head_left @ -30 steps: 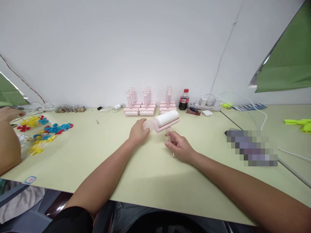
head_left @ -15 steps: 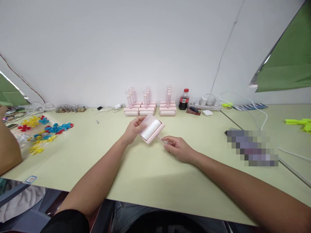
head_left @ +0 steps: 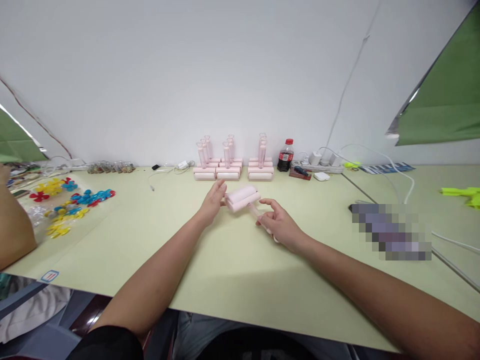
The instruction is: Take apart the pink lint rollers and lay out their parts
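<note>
A pink lint roller (head_left: 243, 198) is held above the pale green table, its head tilted and slightly blurred. My right hand (head_left: 280, 225) grips its clear handle between thumb and fingers. At the left end of the roller head is my left hand (head_left: 213, 202), fingers raised and spread beside it; whether a fingertip touches the head cannot be told. Several more pink rollers stand upright along the wall, in a left group (head_left: 227, 173) and a right group (head_left: 260, 173), with a gap between them.
A cola bottle (head_left: 285, 156), a power strip (head_left: 330, 167) and a white case (head_left: 321, 176) sit by the wall. A pixelated object (head_left: 390, 231) lies right. Colourful flower pieces (head_left: 92, 197) and another person's arm (head_left: 15, 225) are at left.
The roller head has turned, so its pink casing faces up instead of the white roll. My left hand has let go of the head, and my right hand's hold has shifted along the handle.
</note>
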### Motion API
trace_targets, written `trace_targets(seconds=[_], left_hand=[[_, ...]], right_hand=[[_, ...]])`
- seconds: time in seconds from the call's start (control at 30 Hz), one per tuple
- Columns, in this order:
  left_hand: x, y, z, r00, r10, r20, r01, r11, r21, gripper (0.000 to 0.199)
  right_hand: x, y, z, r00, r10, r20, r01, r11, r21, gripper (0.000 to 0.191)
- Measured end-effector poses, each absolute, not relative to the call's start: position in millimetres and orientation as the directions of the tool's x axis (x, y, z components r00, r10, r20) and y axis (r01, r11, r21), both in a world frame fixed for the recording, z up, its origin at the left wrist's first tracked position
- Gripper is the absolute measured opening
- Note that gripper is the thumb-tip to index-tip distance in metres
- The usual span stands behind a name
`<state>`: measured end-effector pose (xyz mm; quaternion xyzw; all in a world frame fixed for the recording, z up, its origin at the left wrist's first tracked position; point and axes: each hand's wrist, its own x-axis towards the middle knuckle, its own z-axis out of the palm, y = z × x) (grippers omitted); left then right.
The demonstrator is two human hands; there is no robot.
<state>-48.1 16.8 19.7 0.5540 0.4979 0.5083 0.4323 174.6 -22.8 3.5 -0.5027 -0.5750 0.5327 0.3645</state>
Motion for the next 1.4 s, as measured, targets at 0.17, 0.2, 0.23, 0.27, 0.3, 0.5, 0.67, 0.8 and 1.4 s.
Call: trace_targets(seconds=[0.17, 0.2, 0.23, 0.27, 0.3, 0.5, 0.67, 0.8, 1.4], left_hand=[[-44, 25, 8, -0.106, 0.992, 0.062, 0.154, -0.045, 0.987, 0.045], [-43, 25, 5, -0.092, 0.994, 0.065, 0.185, -0.047, 0.982, 0.042], [-41, 25, 2, -0.076, 0.995, 0.07, 0.209, -0.053, 0.977, 0.04], [-39, 25, -2, -0.059, 0.995, 0.077, 0.226, -0.062, 0.972, 0.038], [-37, 25, -5, -0.042, 0.995, 0.085, 0.241, -0.072, 0.968, 0.035], [-29, 22, -11, 0.048, 0.989, 0.138, 0.362, -0.146, 0.921, 0.026], [-28, 20, -13, 0.07, 0.986, 0.151, 0.439, -0.167, 0.883, 0.023], [-29, 20, -16, 0.083, 0.984, 0.16, 0.481, -0.18, 0.858, 0.024], [-18, 19, -16, 0.129, 0.976, 0.176, 0.62, -0.218, 0.754, 0.022]], right_hand=[[183, -8, 18, -0.225, 0.964, -0.143, 0.078, -0.129, -0.989, 0.04], [186, -2, 21, -0.222, 0.966, -0.129, 0.086, -0.112, -0.99, 0.04], [188, 5, 25, -0.216, 0.97, -0.112, 0.11, -0.09, -0.99, 0.04], [190, 13, 30, -0.209, 0.973, -0.095, 0.145, -0.065, -0.987, 0.04], [192, 21, 35, -0.197, 0.977, -0.079, 0.191, -0.041, -0.981, 0.04], [192, 83, 66, -0.155, 0.988, -0.016, 0.472, 0.06, -0.879, 0.039], [184, 131, 72, -0.086, 0.996, 0.037, 0.535, 0.077, -0.841, 0.028], [184, 141, 53, 0.018, 0.989, 0.144, 0.634, 0.1, -0.767, 0.045], [78, 150, 64, -0.425, 0.891, 0.16, 0.853, 0.453, -0.258, 0.074]])
